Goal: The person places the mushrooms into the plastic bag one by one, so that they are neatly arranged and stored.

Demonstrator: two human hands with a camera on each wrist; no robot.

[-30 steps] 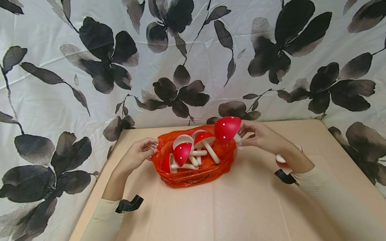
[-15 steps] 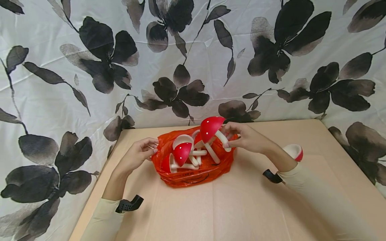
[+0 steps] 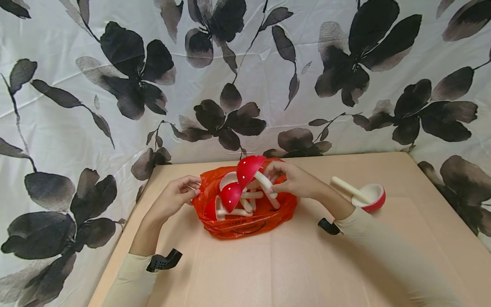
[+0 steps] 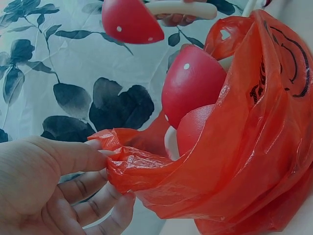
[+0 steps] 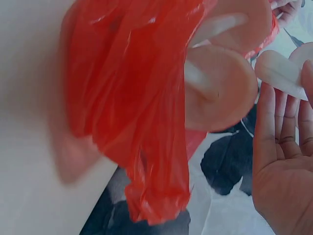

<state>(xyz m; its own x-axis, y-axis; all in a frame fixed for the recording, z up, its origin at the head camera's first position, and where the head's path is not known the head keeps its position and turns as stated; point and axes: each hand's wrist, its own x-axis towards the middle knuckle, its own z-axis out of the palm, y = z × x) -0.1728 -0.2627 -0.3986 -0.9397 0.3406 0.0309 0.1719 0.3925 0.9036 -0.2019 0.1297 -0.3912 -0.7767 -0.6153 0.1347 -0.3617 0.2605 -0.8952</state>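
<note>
My right hand [image 3: 285, 177] pinches the white stem of a red toy mushroom [image 3: 248, 169] with white dots, held above the open mouth of a red plastic bag [image 3: 245, 230]. In the right wrist view the stem [image 5: 281, 73] lies between thumb and fingers. Several similar toy mushrooms [image 3: 231, 196] lie inside the bag, caps and stems overlapping. At the bag's left edge, my left hand [image 3: 178, 192] pinches the rim; the left wrist view shows thumb and fingers on the crumpled plastic [image 4: 142, 169]. The bag partly hides the lower mushrooms.
Another toy mushroom [image 3: 373, 198] lies on the wooden table [image 3: 268, 273] to the right, behind my right forearm, its hollow underside showing. A white cloth with dark flowers [image 3: 230, 51] hangs behind the table's far edge.
My right hand has carried the mushroom leftward from the bag's right edge to over its mouth. The mushroom on the table is now more exposed. My left hand has stayed in place.
</note>
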